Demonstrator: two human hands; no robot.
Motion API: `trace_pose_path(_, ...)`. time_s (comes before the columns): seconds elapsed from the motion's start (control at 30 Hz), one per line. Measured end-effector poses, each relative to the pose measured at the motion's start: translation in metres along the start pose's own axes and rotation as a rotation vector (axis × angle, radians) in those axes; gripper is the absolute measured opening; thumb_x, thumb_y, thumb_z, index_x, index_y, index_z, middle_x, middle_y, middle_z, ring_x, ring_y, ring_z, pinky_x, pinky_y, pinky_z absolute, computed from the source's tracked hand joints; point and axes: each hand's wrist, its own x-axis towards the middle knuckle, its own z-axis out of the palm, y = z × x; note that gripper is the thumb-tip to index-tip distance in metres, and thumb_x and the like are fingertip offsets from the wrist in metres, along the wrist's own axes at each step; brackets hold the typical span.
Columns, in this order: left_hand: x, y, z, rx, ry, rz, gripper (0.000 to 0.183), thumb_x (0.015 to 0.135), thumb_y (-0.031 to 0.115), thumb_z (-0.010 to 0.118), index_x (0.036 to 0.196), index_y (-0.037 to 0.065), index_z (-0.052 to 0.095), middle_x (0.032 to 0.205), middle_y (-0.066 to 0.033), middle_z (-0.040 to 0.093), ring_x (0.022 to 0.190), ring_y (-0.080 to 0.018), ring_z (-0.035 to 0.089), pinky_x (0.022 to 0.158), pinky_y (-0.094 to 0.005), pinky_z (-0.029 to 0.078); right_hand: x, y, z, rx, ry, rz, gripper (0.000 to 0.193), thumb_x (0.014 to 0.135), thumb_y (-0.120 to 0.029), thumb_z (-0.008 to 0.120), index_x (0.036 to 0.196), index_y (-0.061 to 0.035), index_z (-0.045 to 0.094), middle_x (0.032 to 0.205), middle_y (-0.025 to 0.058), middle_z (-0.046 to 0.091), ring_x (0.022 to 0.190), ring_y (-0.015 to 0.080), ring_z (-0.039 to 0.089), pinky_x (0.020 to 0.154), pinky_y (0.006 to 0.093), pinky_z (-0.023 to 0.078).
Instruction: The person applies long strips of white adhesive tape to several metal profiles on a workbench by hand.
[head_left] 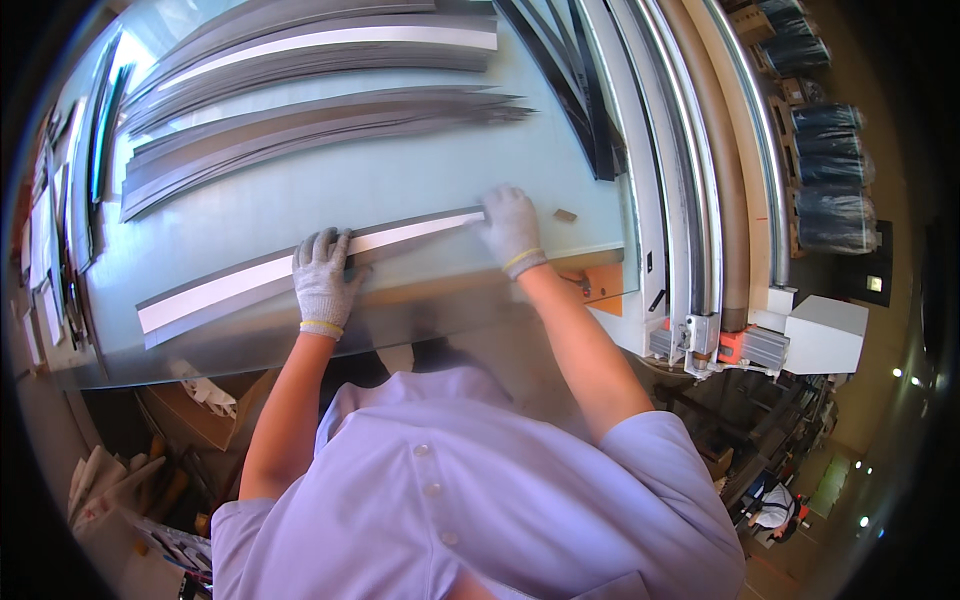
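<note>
A long grey strip with a white band [230, 291] lies slantwise on the pale table, near its front edge. My left hand [322, 280], in a light knit glove with grey fingertips, rests across the strip's middle with fingers laid over it and the thumb apart. At the strip's right end is my right hand [510, 228], gloved alike and a little blurred. Its fingers are bent around that end, and the fingertips are partly hidden. Just right of it lies a small brown scrap [565, 215].
Farther back lie stacks of grey strips [300, 137], one topped by a white band [340, 39]. Black bars [585, 120] stand at the back right. Long metal rails and a roller [735, 200] run along the right side. More strips [85, 190] lie at the left edge.
</note>
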Motion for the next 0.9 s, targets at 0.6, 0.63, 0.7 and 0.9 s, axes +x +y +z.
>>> trace_pose_path(0.6,0.027,-0.051,-0.032,-0.015,-0.153,0.135,0.053,0.082,0.041,0.076,0.124,0.01,0.067,0.12,-0.012,0.067,0.11,-0.0356,0.062,0.097,-0.0475,0.048,0.014,-0.023,0.025,-0.244,0.12,-0.41,0.002,0.077,-0.018,0.065,0.076,-0.0174,0.066,0.082,0.0033,0.059,0.086,0.0236,0.06,0.077,0.0385,0.048)
trace_pose_path(0.63,0.026,-0.054,-0.033,-0.024,-0.138,0.147,0.054,0.082,0.041,0.077,0.124,0.01,0.067,0.121,-0.0121,0.067,0.11,-0.0354,0.062,0.097,-0.0474,0.048,0.016,-0.021,0.021,-0.127,0.083,-0.42,0.002,0.077,-0.018,0.066,0.077,-0.0167,0.066,0.082,0.0036,0.059,0.086,0.0243,0.06,0.077,0.039,0.047)
trace_pose_path(0.7,0.023,-0.059,-0.036,-0.042,-0.108,0.173,0.056,0.081,0.042,0.077,0.126,0.01,0.066,0.123,-0.0124,0.067,0.112,-0.0351,0.062,0.097,-0.0473,0.048,0.019,-0.018,0.011,0.106,0.009,-0.436,0.004,0.077,-0.018,0.07,0.077,-0.0153,0.067,0.083,0.0043,0.06,0.087,0.0256,0.06,0.078,0.04,0.047)
trace_pose_path(0.9,0.023,-0.063,-0.046,0.02,-0.003,0.262,0.042,0.089,0.019,0.066,0.13,0.01,0.065,0.126,-0.0126,0.065,0.115,-0.0346,0.061,0.099,-0.0465,0.048,0.016,-0.038,-0.014,0.04,0.324,-0.469,0.016,0.08,-0.021,0.076,0.089,-0.0096,0.069,0.09,0.0059,0.061,0.089,0.029,0.059,0.08,0.0425,0.047)
